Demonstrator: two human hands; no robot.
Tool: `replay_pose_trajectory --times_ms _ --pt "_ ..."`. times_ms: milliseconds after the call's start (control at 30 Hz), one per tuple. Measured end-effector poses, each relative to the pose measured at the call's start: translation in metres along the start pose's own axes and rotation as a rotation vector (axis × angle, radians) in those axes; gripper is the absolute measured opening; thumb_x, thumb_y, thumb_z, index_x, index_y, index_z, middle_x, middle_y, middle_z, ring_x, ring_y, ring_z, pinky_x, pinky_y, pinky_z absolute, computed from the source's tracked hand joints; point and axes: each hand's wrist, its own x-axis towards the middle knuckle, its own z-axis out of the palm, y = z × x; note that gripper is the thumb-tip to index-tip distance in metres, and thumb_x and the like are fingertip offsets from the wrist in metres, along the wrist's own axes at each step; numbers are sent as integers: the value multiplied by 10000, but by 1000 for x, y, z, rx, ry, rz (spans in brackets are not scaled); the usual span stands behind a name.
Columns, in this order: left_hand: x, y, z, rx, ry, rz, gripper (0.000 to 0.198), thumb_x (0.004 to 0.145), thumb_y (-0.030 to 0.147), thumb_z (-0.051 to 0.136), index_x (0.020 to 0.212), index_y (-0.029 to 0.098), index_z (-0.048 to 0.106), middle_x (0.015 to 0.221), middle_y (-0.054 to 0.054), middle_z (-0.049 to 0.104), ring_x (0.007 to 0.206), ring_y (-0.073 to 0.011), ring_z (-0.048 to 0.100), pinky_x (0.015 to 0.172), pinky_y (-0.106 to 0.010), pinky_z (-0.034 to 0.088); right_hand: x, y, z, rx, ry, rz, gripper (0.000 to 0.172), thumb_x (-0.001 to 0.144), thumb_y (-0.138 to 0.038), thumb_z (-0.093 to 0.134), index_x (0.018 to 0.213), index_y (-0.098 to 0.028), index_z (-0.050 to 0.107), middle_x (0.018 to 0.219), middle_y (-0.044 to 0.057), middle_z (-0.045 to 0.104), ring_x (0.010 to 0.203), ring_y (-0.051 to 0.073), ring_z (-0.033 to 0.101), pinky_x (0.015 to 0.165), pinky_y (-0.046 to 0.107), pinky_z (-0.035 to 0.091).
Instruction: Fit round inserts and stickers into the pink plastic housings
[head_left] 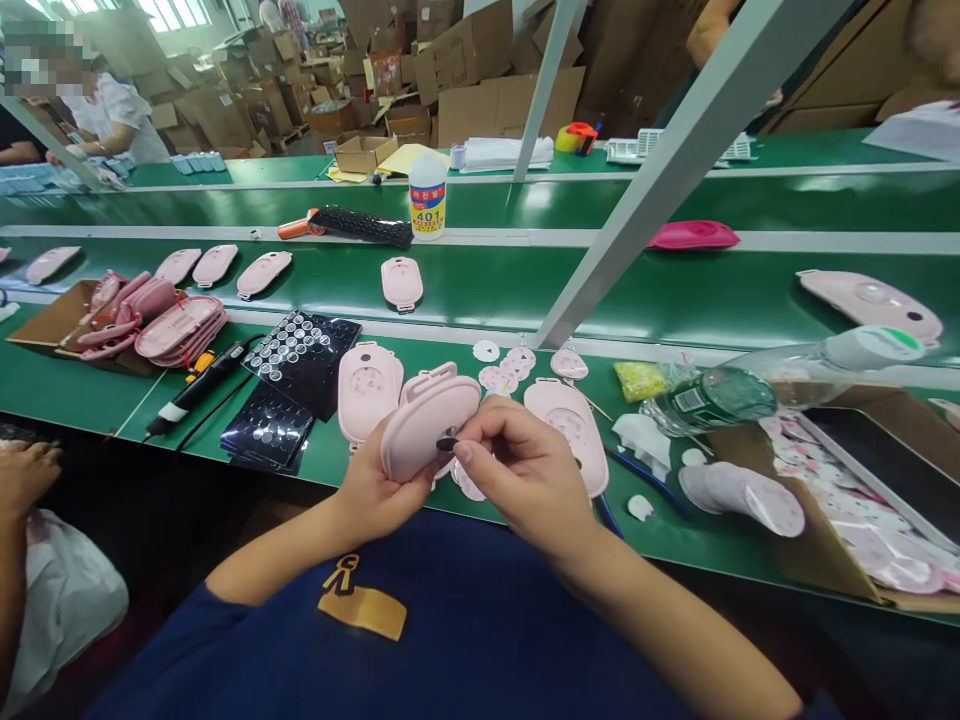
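Holding shell (427, 422) above bench (90, 385) edge, we clamp it in left hand (375, 490); right hand (525, 470) pinches tiny black pad (447, 443) at its near rim. Pad looks not yet pressed home, we judge. Spare shells (367, 390) lie just beyond; more sit on belt (480, 290); dot sheets (304, 355) to their left.

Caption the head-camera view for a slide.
The left hand holds a pink plastic shell while the right hand pinches a small black piece against it.

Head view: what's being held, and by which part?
Left hand grips the pink shell by its lower left edge. Right hand pinches a small black piece at the shell's lower right rim.
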Motion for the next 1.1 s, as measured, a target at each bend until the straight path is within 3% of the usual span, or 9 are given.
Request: replay_pose_trajectory --times_ms 700,933,1100 --pt "-6 -7 4 115 37 -1 538 869 209 673 1392 209 546 1337 -136 640 1189 -301 642 1100 -479 479 -1 11 4 76 55 138 194 790 -299 688 660 -207 577 646 -17 522 614 127 489 557 272 410" --pt "-12 -9 -1 332 51 83 414 841 154 674 1252 154 617 1241 -153 696 1130 -284 682 1016 -426 549 -2 7 4 68 57 205 173 772 -288 668 652 -203 575 631 -27 516 599 113 481 549 250 374" --pt "-20 -18 -5 467 45 126 418 829 168 686 1238 119 615 1264 -198 680 1146 -303 676 993 -419 562 -5 7 1 14 68 129 152 799 -261 662 679 -200 591 658 -32 517 610 109 481 588 261 383"
